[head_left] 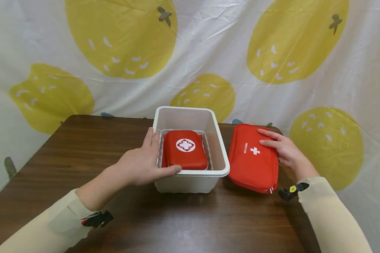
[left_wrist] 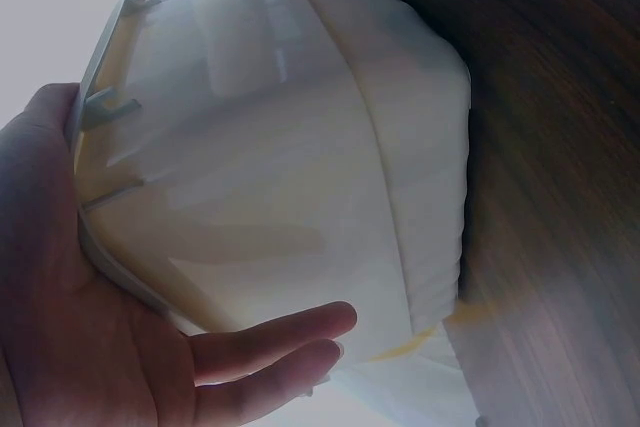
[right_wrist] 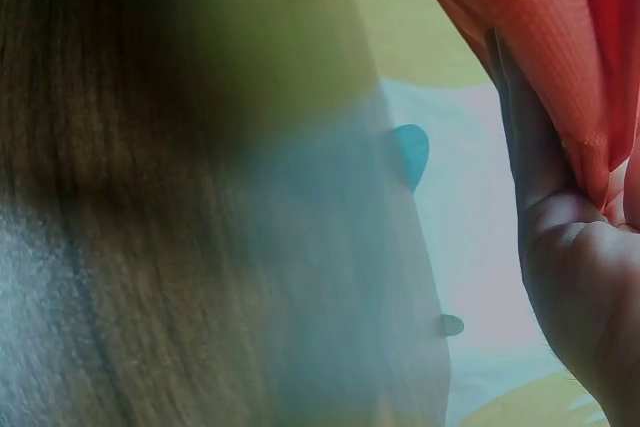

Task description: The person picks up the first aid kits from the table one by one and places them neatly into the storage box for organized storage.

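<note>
A white plastic bin [head_left: 190, 184] stands on the table. Inside it lies a red case [head_left: 190, 158] with a round white cross emblem, over another red item [head_left: 164, 160] that is mostly hidden. My left hand [head_left: 142, 163] rests on the bin's near left corner, thumb laid over the front rim, straight fingers along the left side. In the left wrist view, two of these fingers extend along the bin's outer wall. To the right of the bin, my right hand [head_left: 285, 149] grips a red first aid pouch [head_left: 247, 165] by its right edge, fingers on top, thumb underneath.
The bin and pouch are near the back of a dark brown wooden table [head_left: 66, 168]. Behind it hangs a white curtain [head_left: 209, 35] with a yellow fruit print. A black wrist strap [head_left: 96, 218] shows at the left sleeve, another strap [head_left: 292, 191] at the right.
</note>
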A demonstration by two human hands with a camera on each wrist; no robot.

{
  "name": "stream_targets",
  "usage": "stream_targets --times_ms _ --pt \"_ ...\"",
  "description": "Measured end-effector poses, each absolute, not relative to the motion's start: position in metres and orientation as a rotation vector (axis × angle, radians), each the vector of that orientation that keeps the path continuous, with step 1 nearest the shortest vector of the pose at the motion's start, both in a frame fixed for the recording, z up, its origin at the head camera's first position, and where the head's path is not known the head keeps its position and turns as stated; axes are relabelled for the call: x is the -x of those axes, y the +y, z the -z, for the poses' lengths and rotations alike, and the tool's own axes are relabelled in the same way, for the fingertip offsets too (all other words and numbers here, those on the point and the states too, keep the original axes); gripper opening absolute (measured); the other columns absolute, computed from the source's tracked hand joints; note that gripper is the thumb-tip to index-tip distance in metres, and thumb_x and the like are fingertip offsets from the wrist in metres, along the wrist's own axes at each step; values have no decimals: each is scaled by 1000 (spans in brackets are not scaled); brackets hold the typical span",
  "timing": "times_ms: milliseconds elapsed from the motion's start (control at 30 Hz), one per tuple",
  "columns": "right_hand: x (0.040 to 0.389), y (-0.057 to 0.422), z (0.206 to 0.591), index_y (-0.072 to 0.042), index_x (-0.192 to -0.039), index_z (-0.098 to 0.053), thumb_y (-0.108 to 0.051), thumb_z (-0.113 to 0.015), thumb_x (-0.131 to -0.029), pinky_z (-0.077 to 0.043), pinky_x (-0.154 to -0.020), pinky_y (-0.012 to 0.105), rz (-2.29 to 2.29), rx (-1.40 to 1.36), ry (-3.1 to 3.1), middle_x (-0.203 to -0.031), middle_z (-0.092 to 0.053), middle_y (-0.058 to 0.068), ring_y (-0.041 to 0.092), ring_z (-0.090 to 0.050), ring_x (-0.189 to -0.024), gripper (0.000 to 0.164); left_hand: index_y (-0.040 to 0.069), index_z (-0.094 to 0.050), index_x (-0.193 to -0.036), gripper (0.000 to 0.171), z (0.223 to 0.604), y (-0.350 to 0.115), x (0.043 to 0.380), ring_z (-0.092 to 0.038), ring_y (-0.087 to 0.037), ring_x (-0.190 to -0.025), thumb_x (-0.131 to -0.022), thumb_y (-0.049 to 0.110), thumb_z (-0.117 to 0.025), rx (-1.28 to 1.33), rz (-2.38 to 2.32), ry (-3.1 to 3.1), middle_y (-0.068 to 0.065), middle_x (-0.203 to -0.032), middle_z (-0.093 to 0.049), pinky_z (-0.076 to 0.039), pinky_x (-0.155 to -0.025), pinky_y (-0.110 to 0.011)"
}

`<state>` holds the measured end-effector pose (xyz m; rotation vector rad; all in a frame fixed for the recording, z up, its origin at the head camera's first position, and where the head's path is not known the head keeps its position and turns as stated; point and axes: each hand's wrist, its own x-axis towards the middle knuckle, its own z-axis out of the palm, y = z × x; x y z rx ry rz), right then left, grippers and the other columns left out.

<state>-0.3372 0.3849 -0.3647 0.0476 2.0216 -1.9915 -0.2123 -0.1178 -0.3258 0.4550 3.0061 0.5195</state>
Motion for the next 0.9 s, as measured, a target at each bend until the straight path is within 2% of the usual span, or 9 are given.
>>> stream_targets --times_ms 333,600,900 --pt "332 383 349 -32 -161 -58 -14 -69 -109 -67 -84 38 2059 -2 2005 -120 -77 -7 16 -82 -99 56 -1 -9 -175 131 325 -118 212 -77 -43 -104 -90 86 -59 -451 -521 3011 -27 -183 -5 -62 -81 -53" --pt "329 384 332 -33 -159 -60 -14 -68 -109 -67 -85 37 2071 19 1998 -121 -78 -7 16 -82 -99 54 -1 -8 -175 132 325 -118 212 -77 -42 -105 -90 86 -59 -456 -520 3008 -27 -183 -5 -62 -79 -51" --pt "329 385 311 -33 -148 -71 -10 -67 -109 -67 -81 36 2139 66 1978 -117 -80 -5 17 -83 -93 45 -1 -8 -175 132 325 -118 212 -77 -41 -105 -89 87 -58 -457 -518 3000 -27 -183 -5 -62 -79 -51"
